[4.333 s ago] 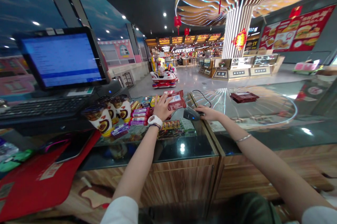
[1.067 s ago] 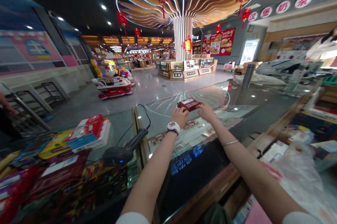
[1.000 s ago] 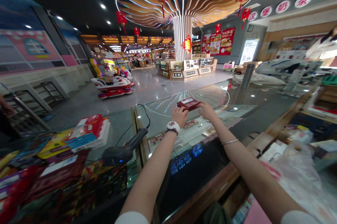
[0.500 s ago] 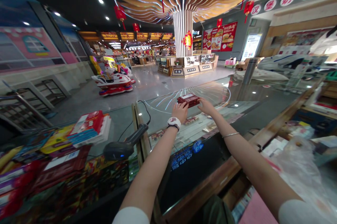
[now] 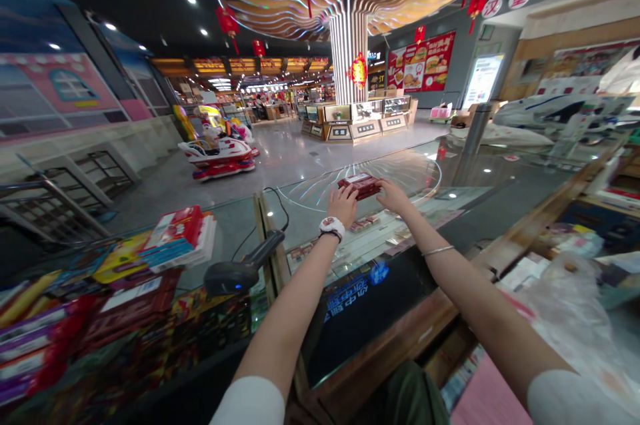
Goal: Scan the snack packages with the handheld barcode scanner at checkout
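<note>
Two or more dark red packets (image 5: 361,186) with a pale label lie stacked on the glass counter (image 5: 305,212). Against the left side of the stack rests my left hand (image 5: 343,206), its fingers spread over the near edge; a white watch is on that wrist. My right hand (image 5: 393,196) has its fingers at the right end of the packets, thumb and fingers curved round the corner. Similar dark red packets (image 5: 135,302) lie at the left among colourful snack packs.
A black handheld scanner (image 5: 240,275) with a cable lies left of my left forearm. Red and white boxes (image 5: 175,235) are stacked beyond it. A dark screen (image 5: 365,318) sits below my arms. A clear plastic bag (image 5: 575,318) is at the right.
The view has shifted slightly. My left fingers have lifted and spread a little on the packets; my right hand stays at their right end.
</note>
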A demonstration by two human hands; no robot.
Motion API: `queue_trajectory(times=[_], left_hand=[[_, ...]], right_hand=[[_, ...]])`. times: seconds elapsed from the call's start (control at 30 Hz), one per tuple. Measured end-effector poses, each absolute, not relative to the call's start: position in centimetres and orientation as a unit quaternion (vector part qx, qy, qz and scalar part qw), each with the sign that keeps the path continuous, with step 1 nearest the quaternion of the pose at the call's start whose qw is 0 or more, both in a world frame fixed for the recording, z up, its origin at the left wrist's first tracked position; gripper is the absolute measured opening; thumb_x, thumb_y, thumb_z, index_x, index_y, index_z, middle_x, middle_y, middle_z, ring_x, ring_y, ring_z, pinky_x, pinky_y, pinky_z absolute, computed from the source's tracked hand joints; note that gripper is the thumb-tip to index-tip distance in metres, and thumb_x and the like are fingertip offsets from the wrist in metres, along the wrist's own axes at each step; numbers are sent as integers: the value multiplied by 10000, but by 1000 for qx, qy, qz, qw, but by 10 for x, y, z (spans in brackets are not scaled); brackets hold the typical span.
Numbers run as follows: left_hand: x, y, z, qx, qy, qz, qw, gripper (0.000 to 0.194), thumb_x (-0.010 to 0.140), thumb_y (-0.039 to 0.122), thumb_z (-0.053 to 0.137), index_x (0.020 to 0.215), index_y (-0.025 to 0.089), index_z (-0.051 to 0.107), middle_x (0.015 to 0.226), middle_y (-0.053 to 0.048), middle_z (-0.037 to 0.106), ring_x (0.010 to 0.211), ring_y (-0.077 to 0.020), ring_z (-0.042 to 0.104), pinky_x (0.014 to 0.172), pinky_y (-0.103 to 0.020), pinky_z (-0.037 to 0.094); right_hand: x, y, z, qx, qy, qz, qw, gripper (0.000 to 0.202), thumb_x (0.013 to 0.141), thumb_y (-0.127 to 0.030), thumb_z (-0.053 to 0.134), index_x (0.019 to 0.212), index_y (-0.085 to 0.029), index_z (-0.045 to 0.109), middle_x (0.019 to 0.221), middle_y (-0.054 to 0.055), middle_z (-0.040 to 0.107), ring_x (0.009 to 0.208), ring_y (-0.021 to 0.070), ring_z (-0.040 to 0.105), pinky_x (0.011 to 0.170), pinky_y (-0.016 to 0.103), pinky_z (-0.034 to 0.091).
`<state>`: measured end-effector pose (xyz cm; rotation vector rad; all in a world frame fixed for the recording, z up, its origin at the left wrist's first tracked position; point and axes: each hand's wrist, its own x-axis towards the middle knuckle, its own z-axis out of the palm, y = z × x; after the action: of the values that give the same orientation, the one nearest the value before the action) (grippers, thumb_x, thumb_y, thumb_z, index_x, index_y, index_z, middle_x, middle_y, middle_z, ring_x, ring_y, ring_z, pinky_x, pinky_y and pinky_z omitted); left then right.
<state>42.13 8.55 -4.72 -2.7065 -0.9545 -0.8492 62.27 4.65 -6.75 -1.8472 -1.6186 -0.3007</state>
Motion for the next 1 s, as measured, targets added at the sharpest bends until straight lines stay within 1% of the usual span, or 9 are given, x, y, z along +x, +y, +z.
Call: queue_trajectory(times=[0.1,0.2,0.3,0.4,0.53,0.7,0.83,1.0], left_hand=[[416,77,-41,-899,-329,-279,71,415,965,245,441,1358,251,572,1505,-56,504,1405,-278,427,1219,-560,242],[403,63,-31,-898,-349,-260,73,484,956,258,453,1438,226,495,1570,-73,412,1456,-305,356,1223,-579,220],[382,47,-18,-890,-383,-229,88,561,956,289,452,1509,209,395,1617,-79,321,1499,-309,268,1237,-580,168],[355,32,-3,-883,-404,-210,116,584,969,330,425,1538,228,339,1639,-54,266,1522,-286,208,1250,-561,130],[317,13,12,-874,-417,-206,137,571,984,351,392,1538,224,341,1643,-42,253,1525,-281,200,1256,-548,118],[271,-5,18,-863,-435,-210,147,567,989,359,381,1538,224,341,1640,-43,260,1520,-285,216,1252,-555,130],[232,-16,18,-856,-450,-208,146,568,989,362,379,1531,192,356,1626,-57,295,1515,-298,226,1248,-566,134],[182,-27,17,-842,-472,-209,155,569,980,349,390,1525,186,369,1619,-65,310,1510,-306,241,1244,-578,130]], right_hand=[[613,43,-63,-692,-623,-138,339,473,818,-195,635,1288,-146,619,1415,176,569,1290,296,555,1096,463,438],[598,40,-57,-687,-626,-151,337,499,882,-308,614,1361,-174,574,1445,161,549,1319,322,527,1083,516,436],[577,34,-49,-689,-640,-148,308,545,915,-373,574,1426,-192,516,1517,132,475,1407,336,425,1120,549,377],[553,27,-39,-679,-664,-136,281,586,928,-405,546,1464,-182,469,1558,120,418,1451,332,357,1163,549,308],[517,13,-29,-642,-703,-127,279,587,948,-442,503,1480,-202,448,1562,97,417,1461,319,342,1177,542,285],[461,-5,-18,-595,-740,-126,287,582,958,-443,495,1481,-190,443,1573,88,400,1471,303,328,1207,533,237],[414,-17,-9,-555,-770,-118,292,585,963,-446,497,1496,-218,418,1573,81,400,1474,290,325,1199,542,251],[358,-27,-1,-507,-802,-103,298,597,963,-468,501,1504,-233,406,1574,66,401,1477,281,320,1206,535,246]])
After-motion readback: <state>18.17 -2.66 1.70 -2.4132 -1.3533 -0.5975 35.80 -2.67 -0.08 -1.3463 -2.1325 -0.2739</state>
